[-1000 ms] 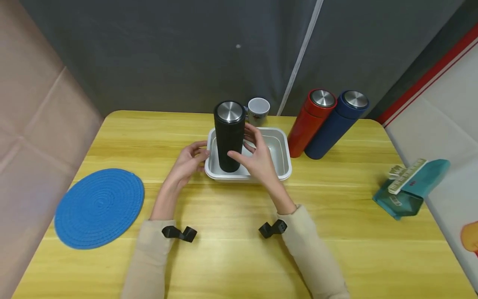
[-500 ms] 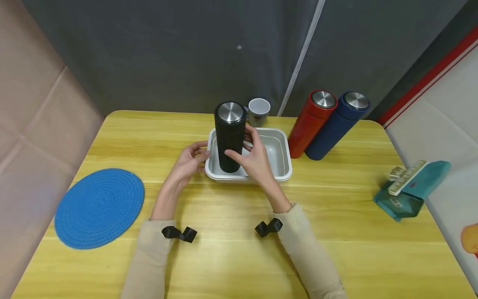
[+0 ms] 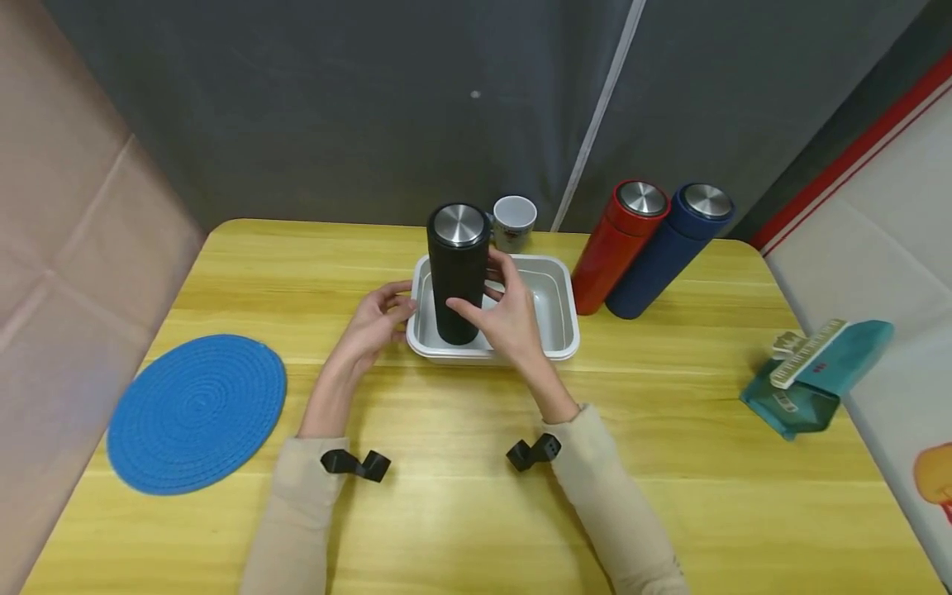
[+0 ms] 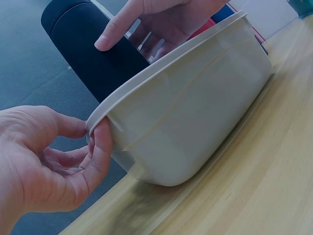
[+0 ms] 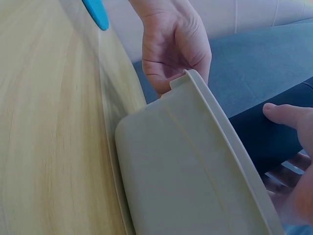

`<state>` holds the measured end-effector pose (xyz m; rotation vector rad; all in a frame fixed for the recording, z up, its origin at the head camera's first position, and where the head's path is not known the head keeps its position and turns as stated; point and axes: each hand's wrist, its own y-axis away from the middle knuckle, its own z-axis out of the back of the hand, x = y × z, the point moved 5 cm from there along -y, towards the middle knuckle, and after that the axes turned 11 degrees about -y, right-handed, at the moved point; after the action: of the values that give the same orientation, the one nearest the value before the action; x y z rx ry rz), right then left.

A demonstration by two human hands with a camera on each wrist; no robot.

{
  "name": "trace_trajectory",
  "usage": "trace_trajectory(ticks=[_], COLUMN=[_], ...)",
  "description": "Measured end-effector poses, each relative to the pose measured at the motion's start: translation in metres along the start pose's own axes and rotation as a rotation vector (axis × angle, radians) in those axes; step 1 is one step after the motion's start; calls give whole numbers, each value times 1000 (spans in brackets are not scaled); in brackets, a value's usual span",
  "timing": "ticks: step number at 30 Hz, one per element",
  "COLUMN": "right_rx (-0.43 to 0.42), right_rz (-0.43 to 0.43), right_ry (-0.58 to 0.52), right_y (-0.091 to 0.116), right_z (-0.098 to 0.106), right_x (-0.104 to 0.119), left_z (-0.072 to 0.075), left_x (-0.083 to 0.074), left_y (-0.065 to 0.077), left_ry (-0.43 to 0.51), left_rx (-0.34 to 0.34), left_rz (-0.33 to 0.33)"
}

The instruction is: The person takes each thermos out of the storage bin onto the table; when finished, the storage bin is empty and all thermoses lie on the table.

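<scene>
A black thermos [image 3: 456, 281] with a steel-topped lid stands upright in the left part of a light grey rectangular basin [image 3: 564, 330]. My right hand [image 3: 511, 318] holds the thermos from its right side, thumb across the front and fingers around the back. In the left wrist view the thumb of that hand lies on the black body [image 4: 98, 54]. My left hand [image 3: 374, 324] pinches the basin's left rim between thumb and fingers, which shows closely in the left wrist view, where the hand [image 4: 54, 161] is at lower left.
A white cup [image 3: 513, 221] stands behind the basin. To its right are a red thermos [image 3: 613, 252] and a blue thermos [image 3: 664, 258], side by side. A round blue woven mat [image 3: 199, 413] lies at left; a clipped teal bag [image 3: 803, 397] sits at far right.
My right hand and forearm have shifted slightly left, the thumb coming further across the thermos. The left hand keeps its place at the basin rim.
</scene>
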<state>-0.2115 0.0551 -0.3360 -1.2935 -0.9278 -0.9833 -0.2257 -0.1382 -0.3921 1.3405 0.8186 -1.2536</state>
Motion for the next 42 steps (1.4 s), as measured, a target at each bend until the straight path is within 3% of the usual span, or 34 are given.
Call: trace_trajectory(ticks=[10,19,23,29,42], right_rx=[-3,-79,-79,-101,-136], right_rz=[31,81,82,65,144], right_ry=[37,-39,-25,-8,-49], right_y=[3,1,-1,1,3], right_z=[0,23,30,37,56], right_x=[8,24,30,44,54], left_z=[2,-9,-9,-6,7], left_x=[2,-5,-7,-6,1], left_y=[3,-4,-5,-3,-1], left_ry=[-10,-15,-5,-11,-6], left_rx=[-8,58,52,39,53], left_rz=[3,-16,-16,-21,-25])
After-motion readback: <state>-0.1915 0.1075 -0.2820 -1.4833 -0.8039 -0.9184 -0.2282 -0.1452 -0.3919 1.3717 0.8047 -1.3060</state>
